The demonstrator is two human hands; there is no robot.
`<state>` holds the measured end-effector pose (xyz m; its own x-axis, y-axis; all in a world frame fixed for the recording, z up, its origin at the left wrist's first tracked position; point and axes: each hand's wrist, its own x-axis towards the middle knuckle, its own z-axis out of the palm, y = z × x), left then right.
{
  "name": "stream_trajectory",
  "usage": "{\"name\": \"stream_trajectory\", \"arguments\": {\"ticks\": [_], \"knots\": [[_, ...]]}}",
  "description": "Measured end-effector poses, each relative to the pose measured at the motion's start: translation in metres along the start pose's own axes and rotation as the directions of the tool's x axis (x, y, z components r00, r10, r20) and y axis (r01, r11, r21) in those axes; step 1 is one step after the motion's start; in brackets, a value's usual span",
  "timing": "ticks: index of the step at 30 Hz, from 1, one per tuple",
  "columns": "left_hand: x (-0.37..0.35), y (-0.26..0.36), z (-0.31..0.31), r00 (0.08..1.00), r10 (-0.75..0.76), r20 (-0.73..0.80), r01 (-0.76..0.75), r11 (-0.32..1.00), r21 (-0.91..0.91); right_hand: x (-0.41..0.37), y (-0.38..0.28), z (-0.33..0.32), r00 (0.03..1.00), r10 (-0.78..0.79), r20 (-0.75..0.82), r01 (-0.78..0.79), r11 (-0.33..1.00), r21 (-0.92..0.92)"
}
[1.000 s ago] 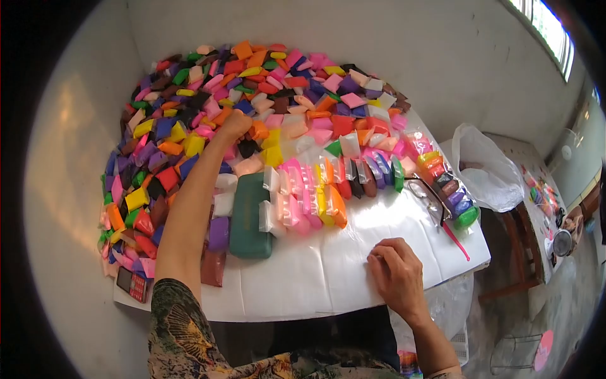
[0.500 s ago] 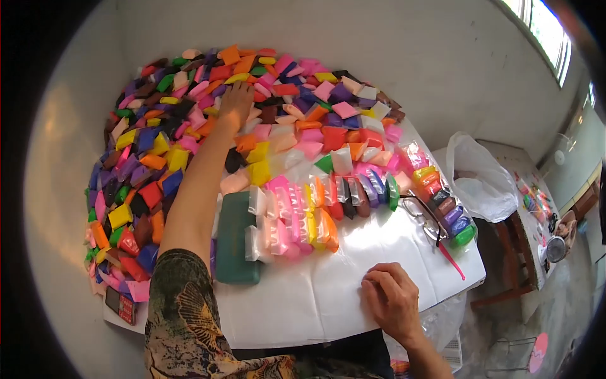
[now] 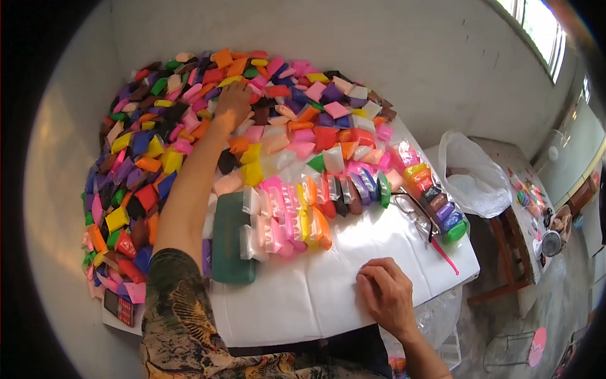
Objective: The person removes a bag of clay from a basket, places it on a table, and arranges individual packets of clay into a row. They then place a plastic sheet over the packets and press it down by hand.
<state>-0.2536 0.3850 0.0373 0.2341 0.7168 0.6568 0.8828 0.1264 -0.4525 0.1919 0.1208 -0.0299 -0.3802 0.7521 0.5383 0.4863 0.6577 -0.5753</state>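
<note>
My left hand (image 3: 233, 103) is stretched far out over the back of a big heap of small coloured packets (image 3: 142, 196). Its fingers are extended and touch packets near a yellow one (image 3: 230, 81); the fingertips are partly hidden. Loosely curled, my right hand (image 3: 386, 295) rests on the white sheet (image 3: 297, 309) near the front edge, with nothing visible in it. Between the hands, clear-wrapped packets (image 3: 287, 218) stand in rows, sorted by colour. A dark green case (image 3: 233, 240) lies at their left end.
Glasses (image 3: 416, 213) lie beside another coloured row (image 3: 435, 196) at the table's right. A phone with red keys (image 3: 118, 307) sits at the front left corner. A white plastic bag (image 3: 473, 180) and a second table (image 3: 521, 234) stand further right, near a pink-seated stool (image 3: 537, 346).
The view has shifted slightly. My left hand stays over the same part of the heap, and my right hand keeps its curled pose on the sheet.
</note>
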Motion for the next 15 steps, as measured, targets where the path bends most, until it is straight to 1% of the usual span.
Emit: {"name": "stream_trajectory", "arguments": {"ticks": [1,3,4,6,7,8,9,11,12,13,14,15], "knots": [[-0.003,0.002,-0.006,0.998,-0.07,0.0,0.07,0.986,-0.153,-0.001,0.0,0.0,1.0,0.003,0.002,-0.003,1.0,0.006],[-0.005,0.004,-0.023,0.978,-0.205,0.036,0.2,0.875,-0.441,-0.001,0.001,0.0,1.0,-0.002,-0.004,0.002,1.0,0.0],[-0.007,0.005,-0.034,0.963,-0.238,0.125,0.266,0.789,-0.554,-0.002,0.001,0.001,1.0,-0.002,-0.006,0.002,1.0,0.0],[-0.006,0.003,-0.059,0.915,-0.265,0.303,0.402,0.565,-0.72,-0.004,0.001,0.001,1.0,0.002,-0.007,-0.002,1.0,0.018],[-0.008,0.011,-0.089,0.888,-0.232,0.398,0.458,0.353,-0.816,-0.003,0.001,0.001,1.0,0.003,-0.012,-0.003,1.0,0.025],[-0.02,0.029,-0.133,0.857,-0.175,0.485,0.507,0.119,-0.854,-0.003,0.003,0.001,0.999,-0.022,-0.03,0.023,0.999,0.031],[-0.036,0.048,-0.172,0.824,-0.099,0.558,0.547,-0.123,-0.828,-0.003,0.002,0.0,0.999,0.015,-0.039,-0.012,0.998,0.065],[-0.071,0.083,-0.225,0.85,0.087,0.519,0.514,-0.35,-0.783,-0.005,-0.001,-0.002,0.994,0.1,-0.043,-0.094,0.987,0.129],[-0.092,0.103,-0.25,0.837,0.121,0.534,0.539,-0.349,-0.767,-0.006,0.001,-0.004,0.993,0.085,-0.086,-0.071,0.985,0.155],[-0.112,0.123,-0.271,0.824,0.153,0.545,0.561,-0.348,-0.751,-0.009,0.007,-0.005,0.988,0.127,-0.09,-0.105,0.97,0.217],[-0.133,0.142,-0.288,0.77,0.231,0.595,0.634,-0.391,-0.667,-0.01,0.012,-0.005,0.978,0.2,-0.066,-0.157,0.901,0.404],[-0.152,0.159,-0.302,0.708,0.312,0.634,0.701,-0.423,-0.574,-0.011,0.016,-0.006,0.963,0.269,-0.031,-0.203,0.793,0.575]]}}
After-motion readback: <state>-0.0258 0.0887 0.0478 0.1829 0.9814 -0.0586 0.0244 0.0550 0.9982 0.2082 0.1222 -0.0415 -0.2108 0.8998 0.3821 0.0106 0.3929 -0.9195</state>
